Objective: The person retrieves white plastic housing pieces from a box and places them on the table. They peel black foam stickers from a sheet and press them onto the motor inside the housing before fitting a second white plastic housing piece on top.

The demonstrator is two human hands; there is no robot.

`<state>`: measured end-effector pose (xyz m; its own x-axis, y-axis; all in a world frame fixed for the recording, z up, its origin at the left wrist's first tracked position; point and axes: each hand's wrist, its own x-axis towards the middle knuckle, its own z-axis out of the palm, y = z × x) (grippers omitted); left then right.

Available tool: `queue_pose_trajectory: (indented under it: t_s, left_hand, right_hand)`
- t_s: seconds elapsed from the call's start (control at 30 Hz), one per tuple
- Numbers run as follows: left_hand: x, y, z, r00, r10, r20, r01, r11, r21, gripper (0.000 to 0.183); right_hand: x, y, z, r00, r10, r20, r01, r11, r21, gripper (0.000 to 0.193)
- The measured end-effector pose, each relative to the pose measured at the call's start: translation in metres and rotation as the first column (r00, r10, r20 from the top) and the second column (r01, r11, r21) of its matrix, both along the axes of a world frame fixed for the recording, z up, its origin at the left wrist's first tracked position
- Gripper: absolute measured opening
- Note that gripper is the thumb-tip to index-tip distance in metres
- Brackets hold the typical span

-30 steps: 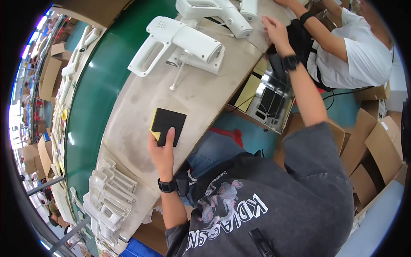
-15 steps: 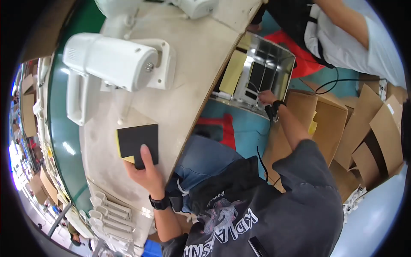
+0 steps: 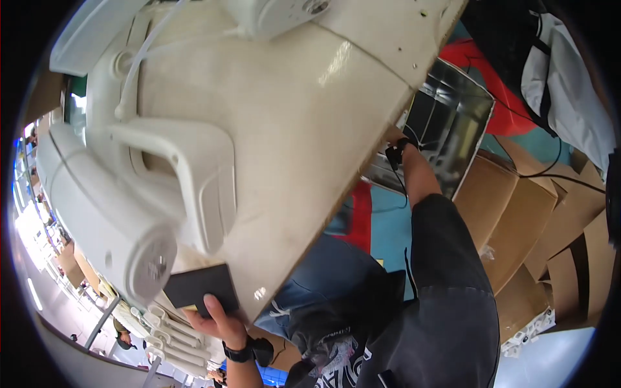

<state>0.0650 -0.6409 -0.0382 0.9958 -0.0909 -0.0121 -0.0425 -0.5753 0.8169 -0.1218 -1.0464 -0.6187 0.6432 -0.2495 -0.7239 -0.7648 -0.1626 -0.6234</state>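
My left hand [image 3: 217, 318] lies at the near edge of the beige table [image 3: 310, 129], fingers on a flat black pad [image 3: 196, 287] that it grips by the near side. A large white gun-shaped plastic device [image 3: 129, 213] lies just beyond the pad and fills the left of the view. My right arm reaches forward to the table's right edge; the banded wrist [image 3: 396, 152] shows, but the hand is hidden behind the edge beside a shiny metal tray [image 3: 453, 123].
Open cardboard boxes [image 3: 537, 213] stand on the floor to the right. A red object [image 3: 498, 84] sits beyond the tray. Another person's white garment [image 3: 569, 77] is at the top right. White plastic parts [image 3: 165, 330] are lined up below the table edge.
The view has dropped much closer to the table, so the white device looms large. My left hand stays on the black pad. My right hand has slipped behind the table edge by the tray.
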Motion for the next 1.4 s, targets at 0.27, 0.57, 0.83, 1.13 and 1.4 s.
queue_pose_trajectory:
  t_s: [0.27, 0.57, 0.83, 1.13, 1.4]
  left_hand:
    - [-0.009, 0.01, 0.006, 1.0, -0.01, -0.022, 0.011, 0.999, 0.049, 0.064]
    - [-0.003, 0.003, 0.008, 0.998, -0.046, -0.039, 0.046, 0.999, 0.011, 0.06]
    - [0.001, 0.031, 0.01, 0.997, 0.073, -0.019, -0.073, 0.996, -0.045, 0.061]
    - [-0.004, 0.035, 0.002, 0.987, 0.161, -0.023, -0.162, 0.985, -0.05, 0.062]
    - [-0.004, 0.038, 0.0, 0.973, 0.227, 0.049, -0.223, 0.972, -0.076, 0.065]
  right_hand:
    - [0.015, 0.055, -0.088, 0.59, -0.776, -0.224, 0.804, 0.589, 0.078, 0.067]
    - [0.041, 0.072, -0.061, 0.522, -0.638, -0.567, 0.654, 0.726, -0.214, 0.119]
    - [0.087, 0.084, 0.0, 0.629, -0.515, -0.582, 0.471, 0.848, -0.242, 0.123]
    - [0.067, 0.068, -0.027, 0.403, -0.843, -0.355, 0.811, 0.509, -0.289, 0.128]
    - [0.071, 0.066, -0.025, 0.563, -0.68, -0.47, 0.633, 0.72, -0.283, 0.133]
